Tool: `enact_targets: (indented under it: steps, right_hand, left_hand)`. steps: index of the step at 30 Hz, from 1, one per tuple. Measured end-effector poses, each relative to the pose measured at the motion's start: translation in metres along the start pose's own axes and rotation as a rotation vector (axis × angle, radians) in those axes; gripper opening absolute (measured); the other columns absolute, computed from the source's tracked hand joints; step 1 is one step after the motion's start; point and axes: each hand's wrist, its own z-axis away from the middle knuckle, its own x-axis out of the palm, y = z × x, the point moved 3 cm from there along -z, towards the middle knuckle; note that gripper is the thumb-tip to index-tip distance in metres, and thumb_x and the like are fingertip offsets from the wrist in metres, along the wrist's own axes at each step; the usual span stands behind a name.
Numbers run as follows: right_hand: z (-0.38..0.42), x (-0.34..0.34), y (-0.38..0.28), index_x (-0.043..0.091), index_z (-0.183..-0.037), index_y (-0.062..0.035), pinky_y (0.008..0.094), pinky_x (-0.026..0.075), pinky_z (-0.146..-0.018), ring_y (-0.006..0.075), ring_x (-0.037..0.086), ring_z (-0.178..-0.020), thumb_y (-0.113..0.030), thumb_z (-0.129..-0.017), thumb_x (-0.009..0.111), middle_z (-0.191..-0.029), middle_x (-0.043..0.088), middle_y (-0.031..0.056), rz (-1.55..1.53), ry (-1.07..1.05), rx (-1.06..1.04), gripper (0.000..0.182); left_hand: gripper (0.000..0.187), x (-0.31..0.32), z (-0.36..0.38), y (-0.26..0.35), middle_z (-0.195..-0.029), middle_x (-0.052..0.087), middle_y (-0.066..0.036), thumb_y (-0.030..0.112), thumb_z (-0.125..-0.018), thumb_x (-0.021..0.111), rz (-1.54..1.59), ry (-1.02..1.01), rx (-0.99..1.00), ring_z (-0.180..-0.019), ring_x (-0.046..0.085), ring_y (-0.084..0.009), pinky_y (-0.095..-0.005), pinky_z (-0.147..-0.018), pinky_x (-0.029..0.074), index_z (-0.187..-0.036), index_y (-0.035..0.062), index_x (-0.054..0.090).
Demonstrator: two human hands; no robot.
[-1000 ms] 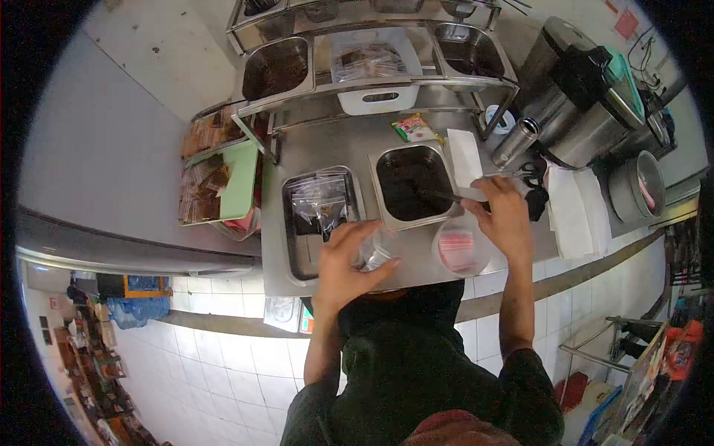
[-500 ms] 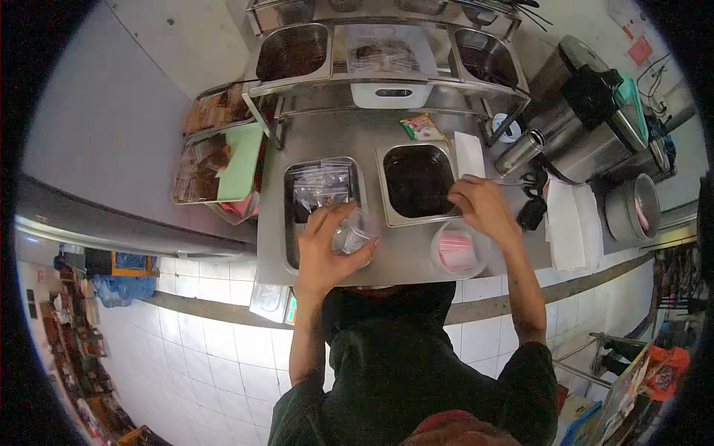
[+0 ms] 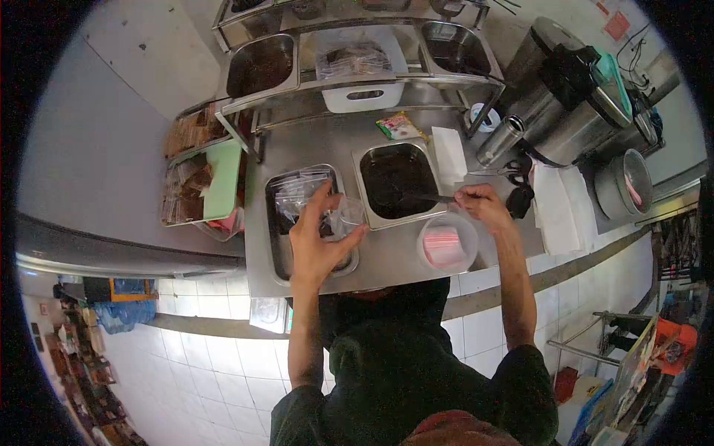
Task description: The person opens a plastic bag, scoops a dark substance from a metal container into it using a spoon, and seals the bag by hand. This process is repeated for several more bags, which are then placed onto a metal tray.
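My left hand (image 3: 321,241) is closed around a small clear plastic bag (image 3: 348,214), thumb below and fingers above, over the right side of a metal tray (image 3: 352,269). Flat clear bags (image 3: 301,189) lie in that tray, partly hidden by the hand. With pinched fingers, my right hand (image 3: 483,209) grips the end of a thin, spoon-like utensil (image 3: 437,198). Its far end reaches into the dark contents of a square steel pan (image 3: 398,223), so the tip's shape is hidden. Just below the right hand stands a round clear tub (image 3: 468,259) with pink-and-white packets (image 3: 442,247).
A steel rack (image 3: 297,98) at the back carries pans and a white basket (image 3: 363,100). At right are white paper sheets (image 3: 561,208), a steel flask (image 3: 503,141), large metal urns (image 3: 550,111) and a round pot (image 3: 616,189). A green tray (image 3: 223,175) stands left.
My right hand has moved right and slightly down, and the utensil now shows between it and the pan. My left hand still holds the clear bag. The camera view has shifted a little.
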Motion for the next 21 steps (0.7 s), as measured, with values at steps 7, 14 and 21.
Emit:
enact_targets:
  steps: [7,14,21]
  right_hand:
    - [0.024,0.001,-0.015,0.071,-0.089,-0.0022,0.0214,0.022,-0.047,0.0014,0.035,-0.052,-0.018,-0.097,0.069,-0.065,0.051,-0.0064,-0.065,0.189,-0.164,0.017]
    - [0.036,0.0,-0.008,0.073,-0.09,-0.0063,0.0211,0.027,-0.049,0.0016,0.041,-0.056,-0.019,-0.091,0.077,-0.07,0.057,-0.0072,-0.056,0.198,-0.14,0.013]
    - [0.053,-0.005,-0.039,0.069,-0.084,-0.0045,0.022,0.019,-0.046,0.0006,0.03,-0.05,-0.023,-0.094,0.073,-0.062,0.046,-0.0093,-0.008,0.262,-0.192,0.021]
  left_hand:
    - [0.091,0.008,-0.015,0.005,-0.112,0.074,-0.013,0.019,-0.066,0.094,0.062,0.043,0.041,-0.105,0.071,-0.0258,-0.038,-0.093,0.056,-0.144,0.006,0.051]
    - [0.09,0.019,-0.025,0.004,-0.11,0.074,-0.011,0.02,-0.067,0.093,0.042,0.129,0.111,-0.108,0.068,-0.0287,-0.0417,-0.095,0.053,-0.144,0.0051,0.05]
    - [0.092,0.03,-0.036,0.01,-0.106,0.076,-0.012,0.018,-0.066,0.094,0.037,0.184,0.182,-0.101,0.073,-0.0239,-0.0381,-0.094,0.055,-0.146,0.006,0.049]
